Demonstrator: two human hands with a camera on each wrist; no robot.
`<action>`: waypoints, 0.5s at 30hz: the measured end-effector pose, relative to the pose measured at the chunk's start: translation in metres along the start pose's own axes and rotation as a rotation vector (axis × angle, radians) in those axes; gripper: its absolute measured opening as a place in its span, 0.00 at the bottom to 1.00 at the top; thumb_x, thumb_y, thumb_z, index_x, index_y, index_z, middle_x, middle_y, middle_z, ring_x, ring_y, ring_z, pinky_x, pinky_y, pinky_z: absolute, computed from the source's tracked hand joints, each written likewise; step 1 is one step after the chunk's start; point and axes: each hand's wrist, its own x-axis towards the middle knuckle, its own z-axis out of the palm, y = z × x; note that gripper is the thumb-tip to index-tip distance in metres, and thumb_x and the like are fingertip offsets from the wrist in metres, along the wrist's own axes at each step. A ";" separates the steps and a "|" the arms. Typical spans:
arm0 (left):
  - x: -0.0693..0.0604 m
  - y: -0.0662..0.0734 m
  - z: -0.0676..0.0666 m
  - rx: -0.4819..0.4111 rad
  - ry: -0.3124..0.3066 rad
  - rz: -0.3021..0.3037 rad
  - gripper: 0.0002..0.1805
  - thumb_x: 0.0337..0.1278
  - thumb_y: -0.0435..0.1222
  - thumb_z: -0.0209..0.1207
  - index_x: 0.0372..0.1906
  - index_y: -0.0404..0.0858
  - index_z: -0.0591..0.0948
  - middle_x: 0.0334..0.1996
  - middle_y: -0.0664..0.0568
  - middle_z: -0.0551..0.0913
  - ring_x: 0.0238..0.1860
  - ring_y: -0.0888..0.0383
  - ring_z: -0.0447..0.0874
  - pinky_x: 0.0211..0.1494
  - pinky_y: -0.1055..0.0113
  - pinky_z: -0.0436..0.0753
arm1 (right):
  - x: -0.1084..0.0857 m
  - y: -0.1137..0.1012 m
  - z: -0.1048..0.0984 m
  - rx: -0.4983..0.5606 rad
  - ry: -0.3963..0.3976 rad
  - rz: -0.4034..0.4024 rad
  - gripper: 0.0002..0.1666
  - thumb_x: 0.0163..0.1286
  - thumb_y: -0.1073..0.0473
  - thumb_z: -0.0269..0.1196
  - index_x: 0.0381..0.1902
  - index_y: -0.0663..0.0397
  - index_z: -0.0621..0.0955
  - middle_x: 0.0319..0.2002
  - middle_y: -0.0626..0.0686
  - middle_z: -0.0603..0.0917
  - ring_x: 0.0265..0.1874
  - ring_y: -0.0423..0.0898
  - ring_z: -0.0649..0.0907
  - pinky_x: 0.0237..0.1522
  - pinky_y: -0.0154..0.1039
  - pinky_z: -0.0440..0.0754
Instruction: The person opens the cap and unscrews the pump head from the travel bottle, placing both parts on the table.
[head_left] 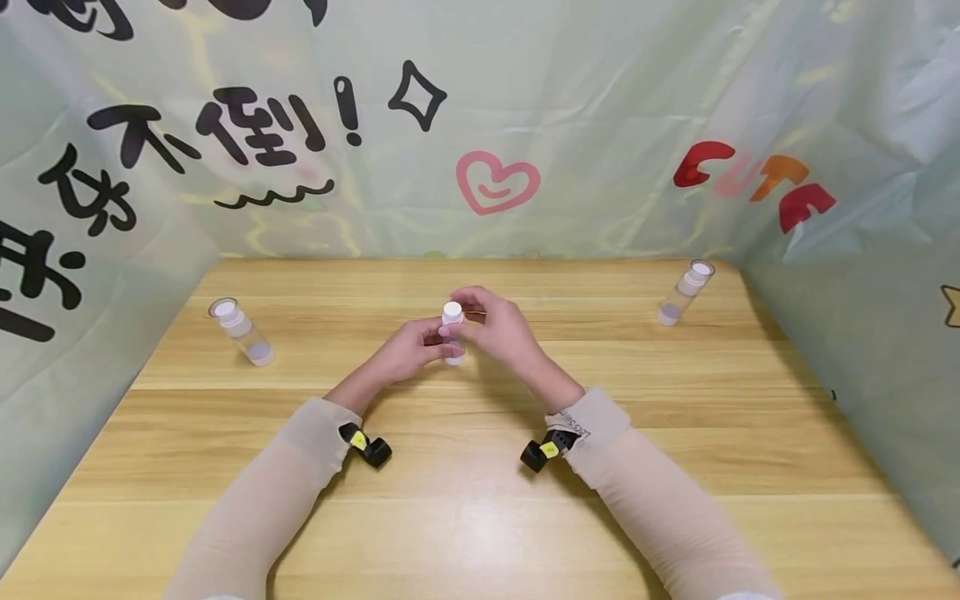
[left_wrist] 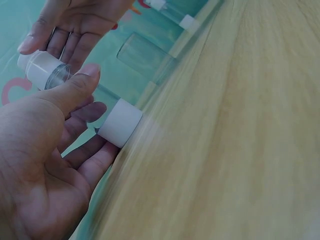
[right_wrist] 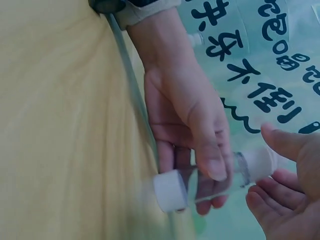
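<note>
Near the middle of the table, my left hand grips a small pump bottle round its clear body. The bottle stands about upright, its white base at the table and its white top showing above the fingers. My right hand is at the bottle's upper part with thumb and fingers spread on either side. In the right wrist view, the right hand's fingers look loosely bent beside the white top, without a visible grip. A clear cylindrical cover stands on the table beyond the bottle in the left wrist view.
One similar bottle with a clear cover stands at the left of the wooden table, another at the back right. A printed cloth backdrop encloses the back and sides. Black wrist cameras sit at both sleeves.
</note>
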 end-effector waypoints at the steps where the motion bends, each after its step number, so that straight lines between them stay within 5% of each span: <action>1: -0.001 0.002 0.000 -0.001 0.002 0.002 0.16 0.63 0.34 0.63 0.54 0.34 0.81 0.46 0.46 0.85 0.46 0.54 0.83 0.51 0.59 0.82 | -0.001 0.000 0.002 -0.006 0.014 -0.002 0.30 0.60 0.57 0.73 0.57 0.61 0.77 0.52 0.54 0.82 0.53 0.49 0.82 0.57 0.43 0.79; 15: -0.002 0.007 0.000 0.002 -0.001 -0.013 0.20 0.64 0.33 0.62 0.59 0.30 0.78 0.53 0.42 0.82 0.51 0.50 0.83 0.54 0.61 0.82 | -0.006 -0.003 0.021 -0.084 0.161 -0.031 0.25 0.56 0.57 0.75 0.50 0.58 0.81 0.43 0.53 0.85 0.45 0.49 0.85 0.49 0.47 0.83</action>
